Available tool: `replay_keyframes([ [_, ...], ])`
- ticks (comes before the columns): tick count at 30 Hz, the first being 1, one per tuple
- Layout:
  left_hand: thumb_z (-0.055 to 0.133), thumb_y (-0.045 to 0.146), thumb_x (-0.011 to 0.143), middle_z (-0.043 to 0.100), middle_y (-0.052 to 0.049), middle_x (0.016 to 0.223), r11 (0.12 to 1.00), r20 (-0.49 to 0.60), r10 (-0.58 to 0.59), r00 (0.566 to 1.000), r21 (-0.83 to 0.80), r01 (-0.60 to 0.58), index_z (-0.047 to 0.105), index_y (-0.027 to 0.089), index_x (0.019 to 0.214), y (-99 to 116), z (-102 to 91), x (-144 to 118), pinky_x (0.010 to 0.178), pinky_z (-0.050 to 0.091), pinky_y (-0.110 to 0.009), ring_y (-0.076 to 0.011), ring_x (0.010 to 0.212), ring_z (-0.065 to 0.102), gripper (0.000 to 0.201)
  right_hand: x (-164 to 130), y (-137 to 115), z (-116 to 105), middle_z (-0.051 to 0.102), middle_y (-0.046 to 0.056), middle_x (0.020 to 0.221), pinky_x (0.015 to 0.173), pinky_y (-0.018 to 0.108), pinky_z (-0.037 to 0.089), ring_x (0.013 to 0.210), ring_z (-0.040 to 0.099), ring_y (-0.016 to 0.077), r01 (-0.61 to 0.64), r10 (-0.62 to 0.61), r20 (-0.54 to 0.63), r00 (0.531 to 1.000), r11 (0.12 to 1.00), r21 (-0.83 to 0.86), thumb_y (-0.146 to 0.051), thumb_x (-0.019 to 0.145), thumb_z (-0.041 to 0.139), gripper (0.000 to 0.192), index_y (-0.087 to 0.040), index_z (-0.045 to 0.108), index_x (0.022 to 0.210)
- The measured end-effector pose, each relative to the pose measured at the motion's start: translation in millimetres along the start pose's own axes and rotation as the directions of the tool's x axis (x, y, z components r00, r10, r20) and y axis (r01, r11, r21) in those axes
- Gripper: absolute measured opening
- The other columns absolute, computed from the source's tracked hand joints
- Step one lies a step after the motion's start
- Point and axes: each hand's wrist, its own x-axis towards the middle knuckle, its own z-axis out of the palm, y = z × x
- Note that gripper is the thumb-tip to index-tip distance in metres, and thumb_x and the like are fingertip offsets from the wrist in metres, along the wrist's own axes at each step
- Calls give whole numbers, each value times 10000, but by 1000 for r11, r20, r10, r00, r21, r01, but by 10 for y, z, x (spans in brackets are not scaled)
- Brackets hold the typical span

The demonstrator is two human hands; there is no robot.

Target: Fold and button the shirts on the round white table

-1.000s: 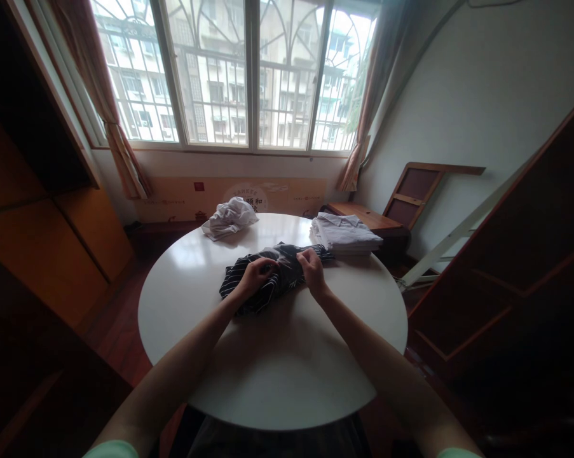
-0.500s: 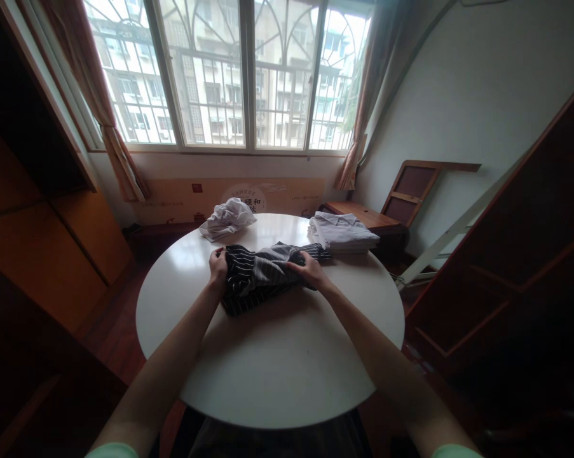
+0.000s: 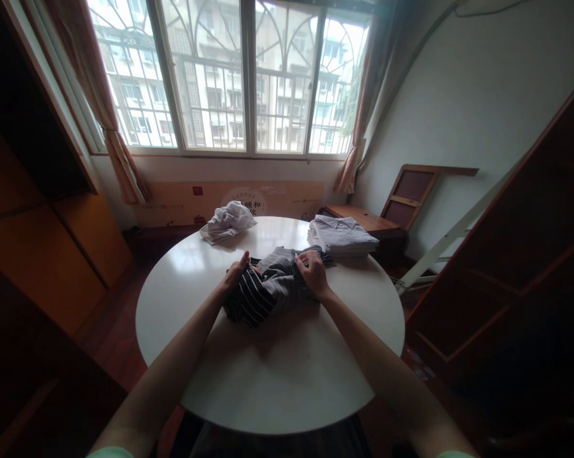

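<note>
A black garment with white stripes (image 3: 253, 298), grey on its inner side, lies bunched on the round white table (image 3: 277, 375). I cannot make out whether it is a shirt or another kind of clothing. My left hand (image 3: 238, 273) grips its left end, thumb pointing up and fingers partly inside the cloth. Closed on the right part of the garment is my right hand (image 3: 311, 270), with its fingertips pinching a fold. The striped cloth sags between both hands, and its lower edge rests close to the tabletop.
Beyond my left hand sits a crumpled white cloth (image 3: 229, 221). A stack of folded white shirts (image 3: 342, 234) lies at the table's far right. Behind the table are a wooden chair (image 3: 367, 216) and a long printed box (image 3: 182, 200); a white ladder (image 3: 427, 264) leans at right.
My left hand has shifted right and toward me, turning the garment's left end inward. My right hand has curled more over the cloth, and more grey inner side faces up.
</note>
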Motion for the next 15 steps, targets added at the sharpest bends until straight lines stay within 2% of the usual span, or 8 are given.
replay_keyframes([
  [2,386,682,710,630,-55,577,996,36,61,998,64,-63,652,128,595,42,34,-6,674,441,-288,-163,577,569,625,-16,28,43,572,113,961,844,345,408,932,516,218,15,-15,-5,1000,1000,-26,-319,779,503,243,-148,568,939],
  [5,364,647,746,650,-64,636,993,12,121,993,-4,-121,659,128,686,22,46,43,690,451,-308,-176,616,589,600,-60,50,109,549,129,1111,934,387,358,1068,472,241,67,-60,141,988,996,-50,-297,733,576,369,-155,547,1072],
  [7,404,591,757,664,-86,740,986,-146,149,978,-53,-158,644,128,777,-46,12,102,705,458,-325,-188,675,607,521,-89,46,139,542,128,1144,952,400,338,1107,451,257,83,-59,295,954,994,-70,-297,714,607,318,-169,593,1005],
  [9,543,479,711,656,-105,859,989,-364,141,921,2,-151,616,139,840,-141,-50,158,738,455,-331,-203,770,611,371,-104,31,152,547,132,1137,947,391,336,1105,453,263,84,-40,412,910,992,-91,-262,712,604,197,-165,632,880],
  [11,672,351,608,637,-117,938,989,-480,129,868,121,-80,600,152,846,-236,-111,194,785,438,-330,-225,880,592,318,-105,10,151,565,124,1093,923,364,349,1065,475,248,95,-45,465,884,992,-85,-197,708,575,92,-161,629,772],
  [13,730,275,518,634,-118,923,971,-462,127,878,241,-13,593,163,776,-307,-138,201,816,416,-324,-250,955,564,313,-99,-14,143,589,96,1006,875,327,370,984,506,215,115,-78,489,869,992,-46,-144,692,541,67,-164,600,716],
  [15,727,236,502,636,-102,838,943,-377,143,915,332,-11,568,176,666,-338,-115,180,817,403,-307,-253,961,555,236,-97,-45,130,596,62,882,802,292,385,862,522,182,116,-98,499,861,993,-5,-134,677,520,54,-167,561,693],
])
